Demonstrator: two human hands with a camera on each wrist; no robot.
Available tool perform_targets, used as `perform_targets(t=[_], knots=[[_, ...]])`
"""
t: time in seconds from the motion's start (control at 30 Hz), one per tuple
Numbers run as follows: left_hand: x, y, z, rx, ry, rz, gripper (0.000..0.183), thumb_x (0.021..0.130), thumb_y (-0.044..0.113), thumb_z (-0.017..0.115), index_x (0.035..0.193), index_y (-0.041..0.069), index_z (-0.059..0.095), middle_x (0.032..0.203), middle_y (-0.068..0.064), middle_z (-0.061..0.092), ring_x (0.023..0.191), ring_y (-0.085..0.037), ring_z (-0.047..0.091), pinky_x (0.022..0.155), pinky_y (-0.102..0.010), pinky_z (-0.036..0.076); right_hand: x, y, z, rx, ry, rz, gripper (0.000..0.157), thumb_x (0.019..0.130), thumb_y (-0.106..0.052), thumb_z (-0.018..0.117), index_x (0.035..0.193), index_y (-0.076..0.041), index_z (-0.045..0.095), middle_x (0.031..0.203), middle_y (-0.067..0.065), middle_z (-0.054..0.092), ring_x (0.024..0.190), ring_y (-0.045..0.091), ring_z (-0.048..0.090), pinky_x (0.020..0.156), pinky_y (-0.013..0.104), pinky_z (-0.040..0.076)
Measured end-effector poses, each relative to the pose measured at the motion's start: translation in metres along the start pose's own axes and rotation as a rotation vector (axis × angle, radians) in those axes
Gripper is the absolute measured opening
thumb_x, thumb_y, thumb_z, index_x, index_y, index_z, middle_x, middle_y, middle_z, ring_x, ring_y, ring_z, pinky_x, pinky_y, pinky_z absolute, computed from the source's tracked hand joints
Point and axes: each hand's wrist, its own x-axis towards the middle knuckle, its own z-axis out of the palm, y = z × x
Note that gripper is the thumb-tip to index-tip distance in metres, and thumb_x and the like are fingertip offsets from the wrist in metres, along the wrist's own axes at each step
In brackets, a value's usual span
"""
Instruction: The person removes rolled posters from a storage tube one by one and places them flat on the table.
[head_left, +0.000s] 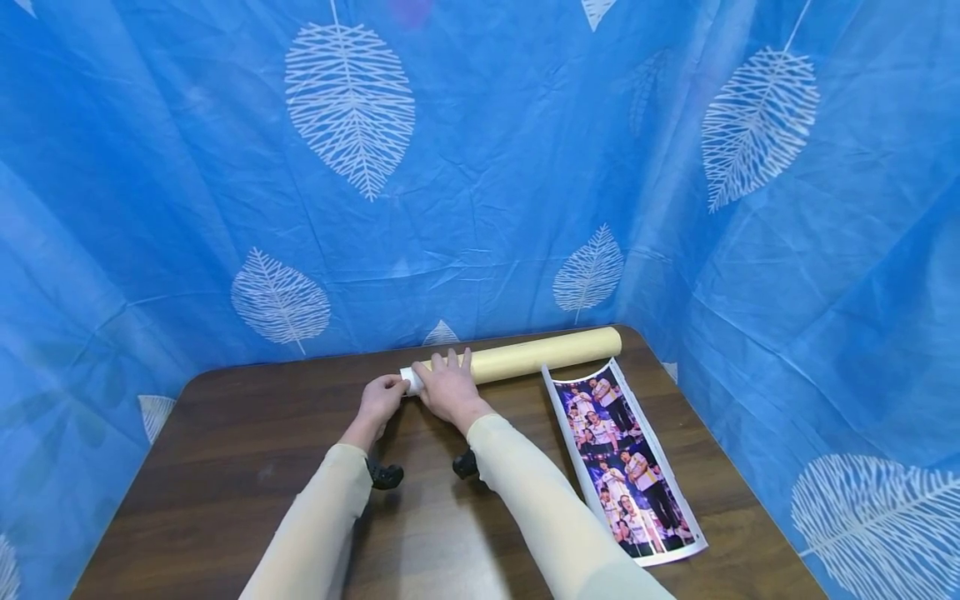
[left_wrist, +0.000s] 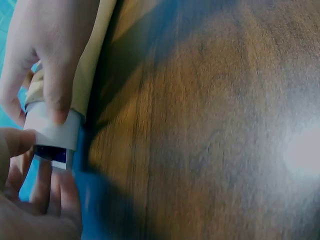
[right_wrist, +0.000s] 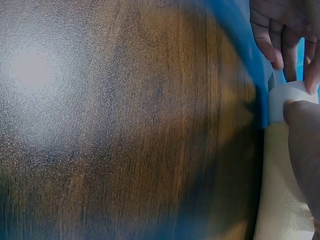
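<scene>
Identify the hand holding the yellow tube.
The right hand, wrapped over the yellow tube; the left hand pinches the white roll protruding from its end.

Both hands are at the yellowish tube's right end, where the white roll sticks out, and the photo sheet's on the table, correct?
Wrong end: the head view shows the left hand and right hand at the left end of the yellowish tube, where the white roll sticks out. The rest stands.
</scene>
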Motion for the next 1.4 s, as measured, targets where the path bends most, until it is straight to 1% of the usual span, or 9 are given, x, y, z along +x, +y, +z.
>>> perform_targets(t=[0.1,0.3,0.6,0.77,0.93,1.03,1.13,1.27,1.4], knots=[[0.0,-0.001,0.003,0.011,0.015,0.019,0.033,0.102,0.016,0.058,0.125,-0.007,0.065,0.123,-0.021,0.06,0.104,-0.029,0.052,0.086,-0.036,0.046,0.001,0.0,0.002,0.008,-0.002,0.004,0.041,0.104,-0.045,0.054,0.144,-0.035,0.049,0.14,0.01,0.054,0.14,0.043,0.042,0.114,0.069,0.022],[-0.002,0.001,0.005,0.0,0.014,0.009,0.032,0.103,0.017,0.057,0.124,-0.006,0.065,0.114,-0.018,0.06,0.097,-0.027,0.053,0.075,-0.028,0.045,-0.001,-0.001,-0.003,-0.008,-0.046,0.009,0.05,0.105,-0.042,0.052,0.154,-0.038,0.042,0.145,0.01,0.051,0.142,0.041,0.039,0.116,0.068,0.02],[-0.001,0.003,0.003,0.006,0.014,0.005,0.029,0.104,0.017,0.055,0.114,-0.007,0.067,0.108,-0.016,0.057,0.095,-0.028,0.048,0.076,-0.032,0.041,-0.002,-0.002,-0.009,0.009,-0.019,0.012,0.043,0.104,-0.041,0.054,0.147,-0.035,0.05,0.142,0.009,0.055,0.141,0.041,0.042,0.115,0.068,0.023],[-0.003,0.005,-0.002,0.021,-0.005,-0.018,0.032,0.105,0.019,0.055,0.12,-0.007,0.067,0.108,-0.016,0.058,0.093,-0.026,0.049,0.075,-0.032,0.042,-0.002,-0.002,-0.009,0.023,-0.021,0.011,0.041,0.104,-0.039,0.055,0.145,-0.035,0.051,0.142,0.009,0.055,0.141,0.041,0.042,0.115,0.068,0.022],[-0.005,0.004,-0.011,0.018,-0.019,-0.053,0.036,0.106,0.019,0.053,0.127,-0.008,0.063,0.121,-0.022,0.057,0.1,-0.03,0.051,0.089,-0.041,0.05,-0.002,-0.001,-0.009,0.03,-0.02,0.013,0.04,0.103,-0.036,0.056,0.143,-0.033,0.053,0.142,0.009,0.055,0.141,0.042,0.042,0.115,0.068,0.022],[-0.003,0.003,-0.019,0.016,-0.021,-0.081,0.04,0.106,0.019,0.052,0.133,-0.009,0.06,0.133,-0.025,0.054,0.11,-0.033,0.05,0.1,-0.049,0.048,-0.001,-0.001,-0.01,0.025,-0.025,0.017,0.041,0.103,-0.036,0.056,0.144,-0.033,0.052,0.142,0.008,0.055,0.141,0.042,0.041,0.116,0.068,0.021],[-0.001,0.001,-0.026,0.007,-0.03,-0.103,0.042,0.106,0.02,0.051,0.136,-0.009,0.057,0.138,-0.026,0.052,0.115,-0.035,0.049,0.103,-0.051,0.047,-0.001,-0.001,-0.012,0.021,-0.021,0.018,0.041,0.102,-0.037,0.057,0.143,-0.033,0.053,0.141,0.008,0.055,0.14,0.042,0.042,0.116,0.068,0.022],[0.0,-0.001,-0.03,0.016,-0.063,-0.093,0.044,0.105,0.022,0.056,0.135,-0.01,0.056,0.134,-0.026,0.053,0.111,-0.033,0.05,0.097,-0.047,0.048,0.0,-0.002,-0.014,0.015,-0.014,0.016,0.04,0.101,-0.036,0.059,0.141,-0.033,0.054,0.138,0.008,0.057,0.139,0.042,0.044,0.115,0.068,0.023],[0.001,-0.005,-0.033,0.076,-0.096,-0.047,0.04,0.1,0.021,0.067,0.125,-0.009,0.061,0.122,-0.023,0.059,0.101,-0.031,0.05,0.086,-0.039,0.046,0.002,-0.003,-0.015,0.019,-0.03,0.018,0.039,0.101,-0.036,0.059,0.14,-0.032,0.054,0.137,0.008,0.057,0.139,0.042,0.043,0.115,0.068,0.023]])
